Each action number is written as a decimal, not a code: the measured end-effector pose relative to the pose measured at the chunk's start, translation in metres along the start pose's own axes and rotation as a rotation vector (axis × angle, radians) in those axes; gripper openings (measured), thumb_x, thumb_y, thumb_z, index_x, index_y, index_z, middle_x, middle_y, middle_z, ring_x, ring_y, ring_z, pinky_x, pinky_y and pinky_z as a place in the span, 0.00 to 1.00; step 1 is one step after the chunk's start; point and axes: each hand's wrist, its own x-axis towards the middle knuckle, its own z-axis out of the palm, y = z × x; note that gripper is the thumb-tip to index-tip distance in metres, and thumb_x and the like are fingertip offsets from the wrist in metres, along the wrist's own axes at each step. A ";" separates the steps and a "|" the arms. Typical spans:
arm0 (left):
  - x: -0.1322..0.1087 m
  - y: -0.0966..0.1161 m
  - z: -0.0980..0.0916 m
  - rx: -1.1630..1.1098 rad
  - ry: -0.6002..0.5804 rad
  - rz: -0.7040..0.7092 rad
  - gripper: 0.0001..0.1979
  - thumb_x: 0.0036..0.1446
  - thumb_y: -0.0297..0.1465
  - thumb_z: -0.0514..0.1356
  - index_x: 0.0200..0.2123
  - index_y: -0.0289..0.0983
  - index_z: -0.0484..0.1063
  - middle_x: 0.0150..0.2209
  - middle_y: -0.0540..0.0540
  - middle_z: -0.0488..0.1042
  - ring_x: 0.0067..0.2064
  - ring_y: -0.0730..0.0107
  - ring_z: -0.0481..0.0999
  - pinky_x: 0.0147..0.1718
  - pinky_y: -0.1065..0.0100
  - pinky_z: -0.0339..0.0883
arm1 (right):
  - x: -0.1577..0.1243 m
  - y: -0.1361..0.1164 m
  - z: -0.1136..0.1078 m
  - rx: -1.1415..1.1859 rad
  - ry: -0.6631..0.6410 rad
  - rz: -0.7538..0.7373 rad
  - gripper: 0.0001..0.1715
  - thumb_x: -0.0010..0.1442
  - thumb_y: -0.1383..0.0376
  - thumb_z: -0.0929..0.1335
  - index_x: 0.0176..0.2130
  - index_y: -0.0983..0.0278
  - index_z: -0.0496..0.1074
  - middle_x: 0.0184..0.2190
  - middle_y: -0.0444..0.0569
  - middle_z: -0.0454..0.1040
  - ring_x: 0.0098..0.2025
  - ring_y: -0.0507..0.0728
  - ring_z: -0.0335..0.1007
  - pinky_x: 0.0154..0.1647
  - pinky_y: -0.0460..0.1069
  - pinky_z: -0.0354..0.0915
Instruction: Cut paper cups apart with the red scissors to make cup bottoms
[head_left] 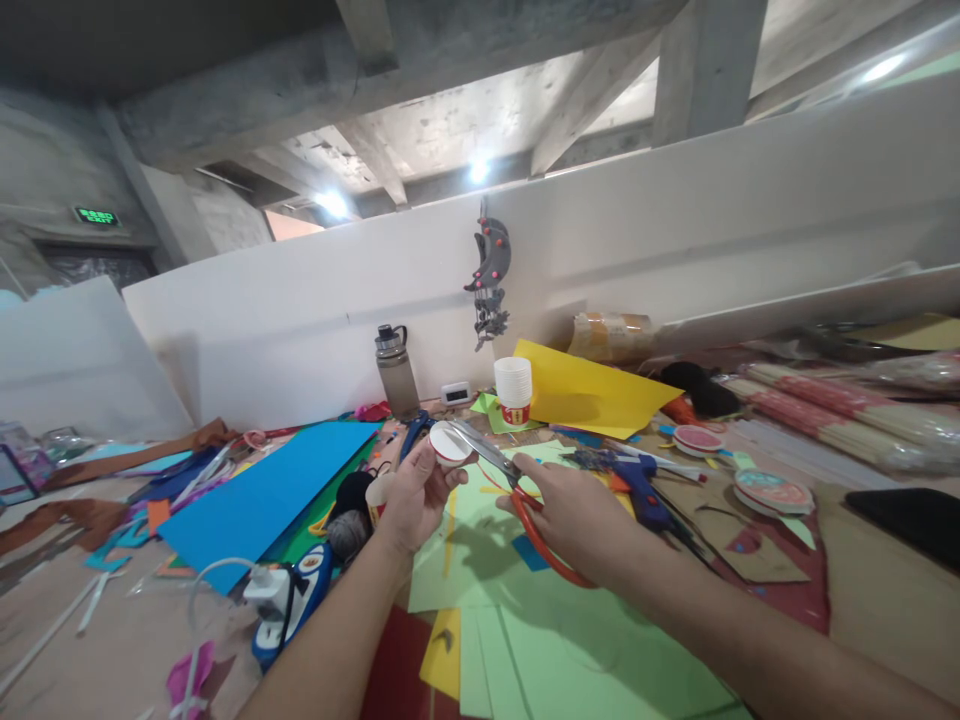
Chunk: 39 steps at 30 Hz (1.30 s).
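Observation:
My left hand [417, 497] grips a short white paper cup piece [448, 446] with a thin red line along its edge, its round white face turned toward me. In my right hand [570, 508] is a pair of scissors [541, 542] with orange handles. The scissor blades point up and left and reach the right edge of the cup piece; I cannot tell whether they are cutting it. Beneath both hands lie light green paper sheets [600, 645]. Beside my left wrist is another paper cup [379, 494], partly hidden by the hand.
A stack of white paper cups [513, 380] stands behind my hands, near a grey bottle [397, 375] and yellow sheet [592, 392]. Blue card [274, 495] and a power strip [304, 600] lie left. Right are a blue glue gun [643, 492] and black phone-like object [911, 522].

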 end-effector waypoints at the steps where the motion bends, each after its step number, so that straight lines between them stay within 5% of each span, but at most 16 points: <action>1: 0.000 0.000 -0.001 0.001 0.005 0.002 0.18 0.53 0.38 0.62 0.44 0.33 0.71 0.38 0.40 0.76 0.38 0.64 0.77 0.27 0.72 0.66 | 0.000 0.000 0.000 -0.004 -0.001 -0.005 0.26 0.61 0.45 0.58 0.48 0.59 0.65 0.35 0.52 0.76 0.37 0.62 0.73 0.30 0.49 0.54; 8: 0.001 0.002 -0.001 0.016 0.011 0.020 0.17 0.57 0.40 0.58 0.44 0.33 0.69 0.35 0.41 0.77 0.26 0.73 0.73 0.25 0.72 0.65 | -0.001 0.000 0.002 -0.010 0.005 -0.007 0.25 0.61 0.45 0.58 0.46 0.59 0.65 0.33 0.51 0.76 0.35 0.61 0.73 0.28 0.48 0.52; 15: 0.000 -0.002 -0.003 0.025 -0.004 -0.022 0.16 0.56 0.40 0.59 0.41 0.33 0.71 0.32 0.42 0.76 0.32 0.67 0.76 0.24 0.73 0.65 | -0.001 0.000 0.000 -0.035 0.003 0.003 0.28 0.61 0.45 0.57 0.52 0.58 0.64 0.38 0.54 0.75 0.37 0.62 0.73 0.31 0.49 0.54; 27: 0.001 0.001 -0.005 0.002 0.032 -0.072 0.21 0.55 0.46 0.58 0.36 0.31 0.72 0.27 0.41 0.76 0.25 0.72 0.73 0.23 0.73 0.64 | -0.002 -0.003 -0.002 0.004 -0.030 0.003 0.27 0.62 0.46 0.57 0.49 0.60 0.66 0.36 0.54 0.76 0.38 0.62 0.73 0.31 0.50 0.55; 34: -0.001 0.000 -0.001 -0.001 0.015 0.036 0.20 0.52 0.39 0.63 0.45 0.36 0.68 0.34 0.44 0.75 0.32 0.69 0.75 0.24 0.73 0.64 | -0.001 -0.003 0.001 0.021 -0.049 0.025 0.25 0.62 0.47 0.59 0.49 0.60 0.66 0.35 0.54 0.77 0.36 0.61 0.73 0.31 0.49 0.56; 39: -0.001 -0.001 -0.001 0.060 0.022 0.044 0.17 0.53 0.39 0.62 0.41 0.33 0.69 0.32 0.43 0.75 0.30 0.71 0.75 0.24 0.74 0.64 | -0.001 -0.002 0.001 0.012 -0.040 0.021 0.27 0.62 0.47 0.57 0.51 0.60 0.66 0.35 0.54 0.76 0.37 0.62 0.73 0.32 0.49 0.57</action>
